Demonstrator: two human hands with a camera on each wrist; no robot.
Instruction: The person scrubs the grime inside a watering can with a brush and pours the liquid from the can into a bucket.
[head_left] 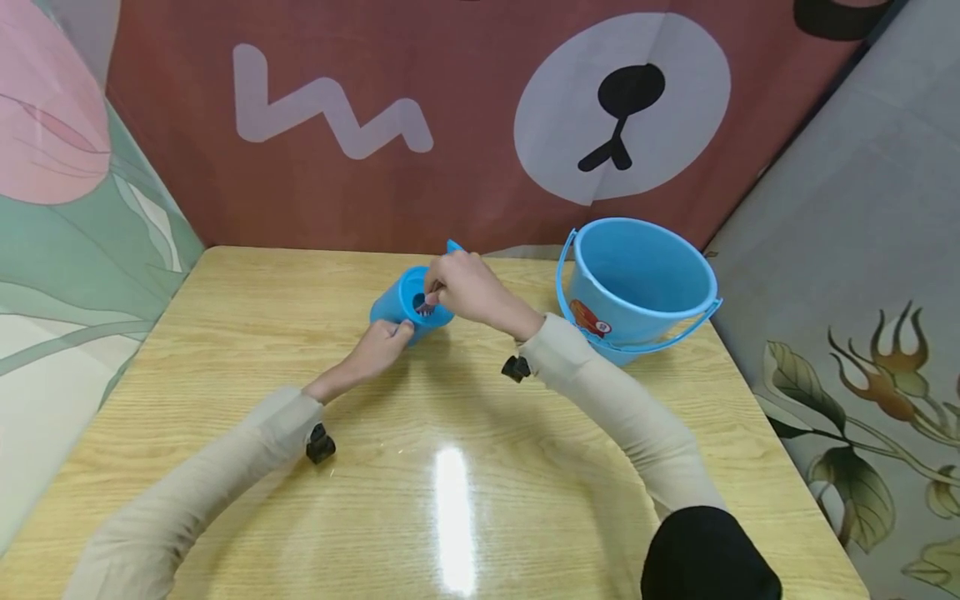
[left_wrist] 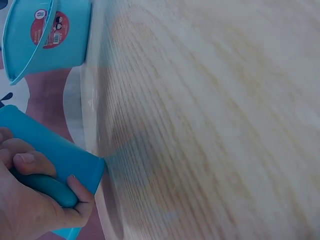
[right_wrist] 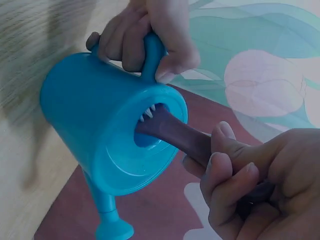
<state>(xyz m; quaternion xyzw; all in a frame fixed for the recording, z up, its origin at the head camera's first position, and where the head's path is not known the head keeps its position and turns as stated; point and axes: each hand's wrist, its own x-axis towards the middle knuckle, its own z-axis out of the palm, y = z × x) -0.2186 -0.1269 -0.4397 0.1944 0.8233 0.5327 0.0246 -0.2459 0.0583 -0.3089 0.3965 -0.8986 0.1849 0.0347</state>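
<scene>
Left of the right hand (right_wrist: pixel 252 180), the left hand (right_wrist: pixel 142 37) grips a can (right_wrist: pixel 82 97) by its handle (right_wrist: pixel 153 57); the right grips a tool (right_wrist: pixel 180 136) partly inside.

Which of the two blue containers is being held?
The watering can, with the spout: the left hand grips its handle. The bucket stands on the table.
</scene>
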